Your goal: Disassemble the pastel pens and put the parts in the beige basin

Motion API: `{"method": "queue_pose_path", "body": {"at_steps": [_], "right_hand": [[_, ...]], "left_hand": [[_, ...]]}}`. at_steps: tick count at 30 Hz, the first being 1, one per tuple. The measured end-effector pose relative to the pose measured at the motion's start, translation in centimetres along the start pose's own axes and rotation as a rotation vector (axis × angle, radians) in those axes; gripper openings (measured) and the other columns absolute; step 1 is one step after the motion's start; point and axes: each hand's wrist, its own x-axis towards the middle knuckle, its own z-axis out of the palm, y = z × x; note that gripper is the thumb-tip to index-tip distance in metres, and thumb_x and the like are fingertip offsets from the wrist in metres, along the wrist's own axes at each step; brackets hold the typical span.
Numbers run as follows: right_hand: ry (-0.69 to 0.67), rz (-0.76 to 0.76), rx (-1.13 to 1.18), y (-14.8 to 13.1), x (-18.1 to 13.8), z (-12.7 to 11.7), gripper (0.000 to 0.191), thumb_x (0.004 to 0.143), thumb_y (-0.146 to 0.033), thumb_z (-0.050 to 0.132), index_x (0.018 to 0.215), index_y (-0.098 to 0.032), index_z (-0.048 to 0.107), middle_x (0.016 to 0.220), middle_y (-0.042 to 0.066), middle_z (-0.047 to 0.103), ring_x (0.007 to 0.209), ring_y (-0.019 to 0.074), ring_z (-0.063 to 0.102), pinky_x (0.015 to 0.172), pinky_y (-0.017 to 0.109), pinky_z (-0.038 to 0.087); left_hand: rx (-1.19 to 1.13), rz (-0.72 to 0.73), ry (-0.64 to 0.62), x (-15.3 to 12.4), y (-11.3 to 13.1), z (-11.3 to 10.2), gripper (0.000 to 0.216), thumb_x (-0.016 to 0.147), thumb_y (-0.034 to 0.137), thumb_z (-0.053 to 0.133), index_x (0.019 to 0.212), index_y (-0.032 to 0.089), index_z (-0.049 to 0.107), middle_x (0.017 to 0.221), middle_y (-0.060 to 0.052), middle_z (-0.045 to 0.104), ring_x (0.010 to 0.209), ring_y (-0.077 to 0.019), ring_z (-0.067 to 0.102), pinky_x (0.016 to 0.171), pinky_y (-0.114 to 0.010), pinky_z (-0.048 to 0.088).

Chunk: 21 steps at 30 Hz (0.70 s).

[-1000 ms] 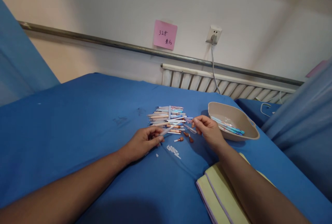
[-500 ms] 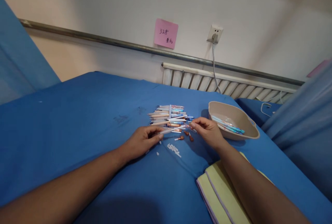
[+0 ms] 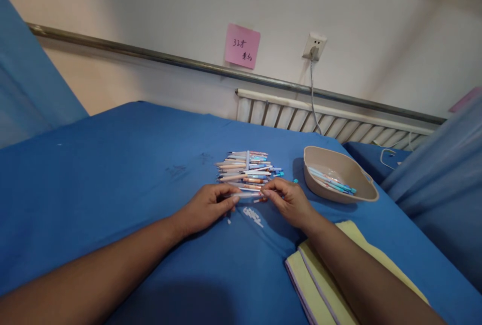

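Here's the pen (image 3: 247, 195), slim and whitish, held nearly level! It points out at three o'clock from the left hand (image 3: 211, 206), thumb and fingers pinching one end; the right hand (image 3: 289, 202) pinches the other, pen at nine o'clock.

Shows bare arms right up to the picture's edges: a left forearm (image 3: 113, 259) toward eight o'clock, a right forearm (image 3: 354, 264) between four and five. Tapers smoothly in both from a broad outer part to a narrower wrist (image 3: 179, 226). Ends in an ungloved left grip (image 3: 211, 205) at seven o'clock and an ungloved right grip (image 3: 290, 202) between four and five, with slim fingers (image 3: 227, 189) and a rounded thumb (image 3: 228, 203). Shows too little detail for the nails.
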Motion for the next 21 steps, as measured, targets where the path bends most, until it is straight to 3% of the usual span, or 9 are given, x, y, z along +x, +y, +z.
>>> {"method": "queue_pose_path", "body": {"at_steps": [14,19,21], "right_hand": [[-0.071,-0.106,-0.146,-0.33,-0.31,0.07,0.01,0.085,-0.026,0.054,0.085,-0.021,0.063,0.076,0.001,0.063,0.072,0.0142,0.057,0.065,0.023,0.04],[-0.06,-0.086,-0.163,-0.52,-0.43,0.4,0.012,0.087,-0.025,0.051,0.09,-0.021,0.061,0.08,0.002,0.066,0.071,0.0139,0.058,0.066,0.023,0.04],[-0.058,-0.092,-0.167,-0.62,-0.49,0.48,0.012,0.087,-0.025,0.05,0.09,-0.021,0.061,0.081,0.002,0.066,0.072,0.0142,0.058,0.067,0.023,0.04]], "left_hand": [[0.007,0.064,0.023,-0.11,0.58,0.22,0.017,0.076,0.03,0.058,0.086,0.018,0.066,0.074,-0.001,0.064,0.067,-0.0138,0.057,0.064,-0.025,0.046],[-0.137,0.023,0.027,-0.06,0.78,0.33,0.038,0.079,0.037,0.057,0.112,0.019,0.056,0.081,-0.002,0.065,0.062,-0.0125,0.058,0.058,-0.025,0.046],[-0.166,-0.011,0.007,0.01,0.83,0.32,0.037,0.083,0.043,0.05,0.108,0.017,0.056,0.078,-0.003,0.065,0.057,-0.0116,0.056,0.053,-0.023,0.044]]}}
